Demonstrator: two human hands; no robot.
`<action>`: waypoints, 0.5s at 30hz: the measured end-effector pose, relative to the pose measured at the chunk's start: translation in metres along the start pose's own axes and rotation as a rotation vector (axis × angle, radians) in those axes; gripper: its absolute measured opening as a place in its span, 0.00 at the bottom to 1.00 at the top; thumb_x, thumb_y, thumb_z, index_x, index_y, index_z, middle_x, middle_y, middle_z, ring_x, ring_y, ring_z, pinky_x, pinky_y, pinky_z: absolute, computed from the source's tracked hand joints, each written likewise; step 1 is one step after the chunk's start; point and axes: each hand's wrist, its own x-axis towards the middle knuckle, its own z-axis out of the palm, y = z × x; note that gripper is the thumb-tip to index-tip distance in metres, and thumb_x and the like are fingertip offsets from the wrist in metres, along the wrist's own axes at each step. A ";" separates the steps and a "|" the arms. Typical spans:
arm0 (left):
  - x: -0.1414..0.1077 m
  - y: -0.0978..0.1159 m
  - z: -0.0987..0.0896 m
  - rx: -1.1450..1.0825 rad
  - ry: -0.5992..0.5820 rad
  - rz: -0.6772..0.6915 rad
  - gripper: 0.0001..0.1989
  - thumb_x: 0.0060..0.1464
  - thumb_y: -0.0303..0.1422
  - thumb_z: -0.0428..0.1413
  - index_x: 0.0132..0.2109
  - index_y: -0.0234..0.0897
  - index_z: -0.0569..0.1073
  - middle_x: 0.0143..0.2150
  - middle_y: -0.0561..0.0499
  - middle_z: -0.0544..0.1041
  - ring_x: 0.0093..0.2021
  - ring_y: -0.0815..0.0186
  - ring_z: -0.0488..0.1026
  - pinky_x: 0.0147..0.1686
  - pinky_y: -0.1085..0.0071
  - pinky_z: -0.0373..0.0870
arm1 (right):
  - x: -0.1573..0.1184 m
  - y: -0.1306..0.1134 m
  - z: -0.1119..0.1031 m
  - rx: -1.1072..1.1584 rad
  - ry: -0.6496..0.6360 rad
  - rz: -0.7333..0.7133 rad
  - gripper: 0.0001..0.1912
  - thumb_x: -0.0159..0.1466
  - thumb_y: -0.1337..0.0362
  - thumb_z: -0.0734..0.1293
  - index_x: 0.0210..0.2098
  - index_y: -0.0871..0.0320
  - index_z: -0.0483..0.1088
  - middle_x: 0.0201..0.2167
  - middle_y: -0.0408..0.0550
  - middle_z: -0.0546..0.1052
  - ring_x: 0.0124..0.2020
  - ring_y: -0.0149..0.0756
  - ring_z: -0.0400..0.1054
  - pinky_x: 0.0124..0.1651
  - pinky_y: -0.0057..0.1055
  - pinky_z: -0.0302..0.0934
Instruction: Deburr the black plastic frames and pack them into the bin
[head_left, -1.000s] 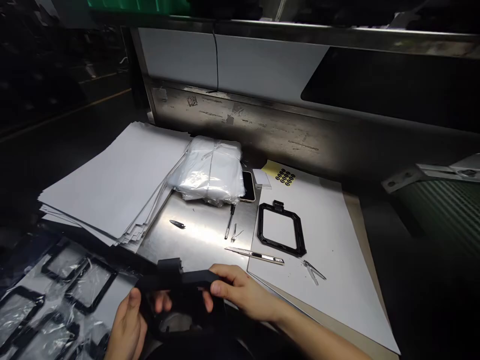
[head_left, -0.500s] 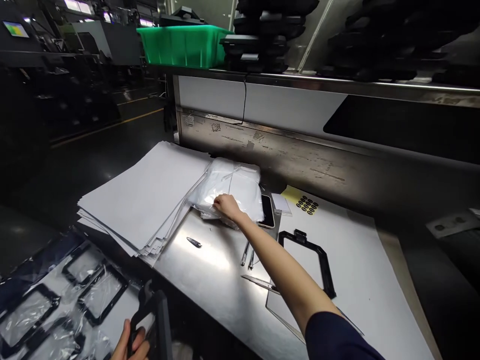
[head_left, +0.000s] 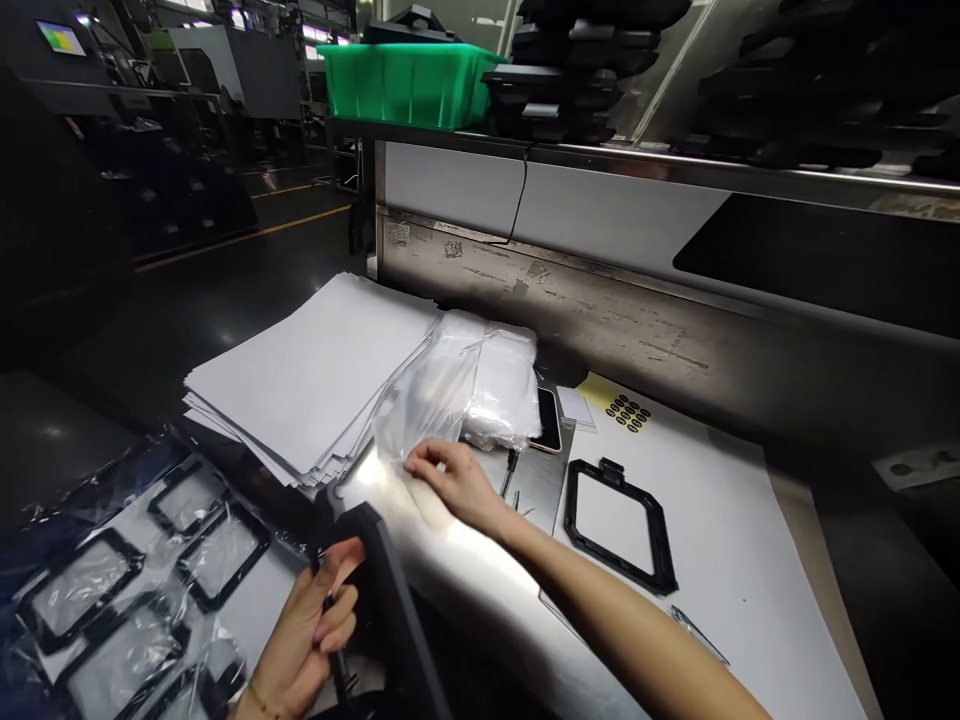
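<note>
**Work surface:** stainless steel table [head_left: 469, 545], scuffed steel backboard [head_left: 570, 300] at twelve o'clock.

**Left hand** [head_left: 304, 625], at seven o'clock: fingers closed around a black plastic frame [head_left: 382, 590], held upright and tilted.

**Right hand** [head_left: 450, 480], at centre: fingers [head_left: 424, 455] bent, touching the lower edge of a clear plastic bag [head_left: 424, 410]; whether they pinch it, cannot tell. The bag rises toward one o'clock to a bundle of white-packed bags [head_left: 502, 385].

**On the table:** stack of white sheets [head_left: 315, 375] at eleven o'clock; smartphone [head_left: 550, 420] just beside the bundle; pen [head_left: 510, 475] near the right hand.

**At three to four o'clock:** white board [head_left: 735, 560] bearing a second black frame [head_left: 619, 525]; yellow sheet of round black labels [head_left: 626, 412] at its far edge.

**At eight o'clock:** black frames in plastic film [head_left: 82, 590].

**Room:** green crate [head_left: 409, 85] and stacked black parts [head_left: 562, 70] on a shelf at twelve o'clock; dark machines [head_left: 195, 80] and a lit screen [head_left: 58, 38] at ten to eleven o'clock; yellow floor line [head_left: 300, 208] on a dark floor.
</note>
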 end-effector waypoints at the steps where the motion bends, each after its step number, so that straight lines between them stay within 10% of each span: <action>1: 0.000 0.001 0.008 0.010 -0.043 0.015 0.18 0.36 0.38 0.60 0.35 0.31 0.71 0.29 0.51 0.71 0.11 0.88 0.46 0.08 0.87 0.46 | -0.013 -0.009 0.009 0.029 -0.038 -0.012 0.10 0.57 0.63 0.59 0.22 0.61 0.65 0.20 0.42 0.68 0.24 0.28 0.61 0.27 0.24 0.56; 7: -0.019 -0.001 0.019 0.031 -0.012 0.040 0.09 0.35 0.28 0.62 0.22 0.31 0.68 0.13 0.63 0.54 0.11 0.84 0.45 0.08 0.85 0.46 | -0.065 -0.028 0.045 0.496 -0.106 0.183 0.13 0.53 0.55 0.62 0.22 0.59 0.62 0.21 0.42 0.64 0.24 0.29 0.58 0.28 0.27 0.56; 15: -0.050 0.007 -0.054 -0.089 0.287 0.140 0.12 0.29 0.28 0.64 0.23 0.31 0.69 0.21 0.57 0.67 0.12 0.86 0.50 0.09 0.85 0.49 | -0.066 -0.026 0.053 1.198 -0.085 0.537 0.17 0.48 0.53 0.65 0.21 0.58 0.55 0.19 0.37 0.56 0.20 0.25 0.54 0.29 0.27 0.56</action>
